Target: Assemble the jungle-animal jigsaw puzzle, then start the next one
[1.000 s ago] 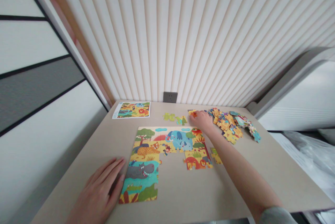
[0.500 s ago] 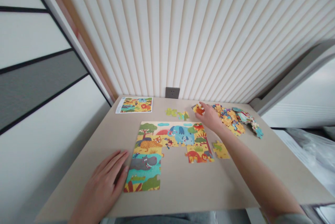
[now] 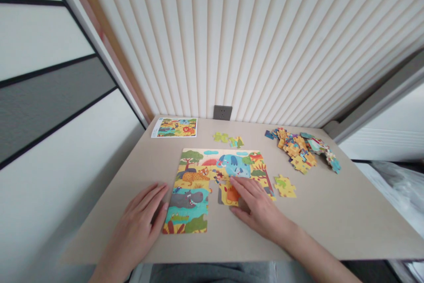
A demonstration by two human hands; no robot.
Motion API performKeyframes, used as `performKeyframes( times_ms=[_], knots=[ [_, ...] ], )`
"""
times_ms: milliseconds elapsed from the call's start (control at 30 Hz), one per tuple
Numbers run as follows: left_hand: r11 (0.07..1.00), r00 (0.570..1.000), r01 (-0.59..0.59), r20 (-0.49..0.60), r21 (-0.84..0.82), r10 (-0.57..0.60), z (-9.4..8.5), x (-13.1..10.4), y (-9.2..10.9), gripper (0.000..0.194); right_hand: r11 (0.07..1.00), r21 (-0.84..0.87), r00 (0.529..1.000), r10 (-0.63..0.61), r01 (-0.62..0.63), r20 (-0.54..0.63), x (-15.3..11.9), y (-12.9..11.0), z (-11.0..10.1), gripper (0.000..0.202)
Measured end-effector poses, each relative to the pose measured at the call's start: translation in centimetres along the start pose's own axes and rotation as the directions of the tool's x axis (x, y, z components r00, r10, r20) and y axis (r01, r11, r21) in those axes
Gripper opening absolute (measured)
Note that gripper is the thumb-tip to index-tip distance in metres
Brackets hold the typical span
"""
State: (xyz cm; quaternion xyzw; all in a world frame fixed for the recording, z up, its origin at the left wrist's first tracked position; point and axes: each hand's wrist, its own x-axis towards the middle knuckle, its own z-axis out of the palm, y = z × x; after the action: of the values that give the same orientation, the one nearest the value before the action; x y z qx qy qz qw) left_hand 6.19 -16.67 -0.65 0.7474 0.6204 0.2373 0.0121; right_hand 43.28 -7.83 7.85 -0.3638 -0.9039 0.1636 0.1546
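Note:
A partly joined animal jigsaw puzzle (image 3: 194, 176) lies flat on the table, with hippo, leopard and elephants on its joined parts. My left hand (image 3: 142, 221) rests flat at the puzzle's left edge, fingers stretched out and holding nothing. Between the fingers of my right hand (image 3: 256, 205) is a yellow and orange puzzle piece (image 3: 227, 194), partly covered by them. That piece sits in the gap below the elephants; whether it is locked in cannot be told. My right hand also hides part of the puzzle's right section.
A printed picture card (image 3: 177, 127) lies at the back left. Green puzzle pieces (image 3: 221, 137) are behind the puzzle. A loose yellow piece (image 3: 285, 186) lies to its right, and a heap of pieces (image 3: 293, 146) is at the back right. A wall socket (image 3: 223, 112) is behind the table.
My right hand has moved from the back of the table toward me and left, bringing the orange and yellow piece into the puzzle's gap. My left hand stays beside the puzzle.

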Motion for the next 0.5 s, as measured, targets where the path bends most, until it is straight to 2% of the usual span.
performKeyframes(
  times_ms=[233, 400, 500],
  knots=[
    [1.000, 1.000, 0.007, -0.013, -0.013, -0.007, -0.4, 0.2, 0.3, 0.048, 0.994, 0.023, 0.994, 0.105, -0.105, -0.003, -1.2, 0.9, 0.4, 0.074],
    [1.000, 1.000, -0.002, 0.006, -0.004, 0.002, -0.3, 0.2, 0.2, 0.049, 0.994, 0.033, 0.994, 0.108, -0.107, -0.025, -0.8, 0.6, 0.4, 0.068],
    [1.000, 1.000, -0.002, 0.002, -0.017, 0.002, -0.2, 0.2, 0.2, 0.048, 0.997, 0.036, 0.998, 0.062, -0.062, 0.000, -0.4, 0.7, 0.1, 0.063]
  ],
)
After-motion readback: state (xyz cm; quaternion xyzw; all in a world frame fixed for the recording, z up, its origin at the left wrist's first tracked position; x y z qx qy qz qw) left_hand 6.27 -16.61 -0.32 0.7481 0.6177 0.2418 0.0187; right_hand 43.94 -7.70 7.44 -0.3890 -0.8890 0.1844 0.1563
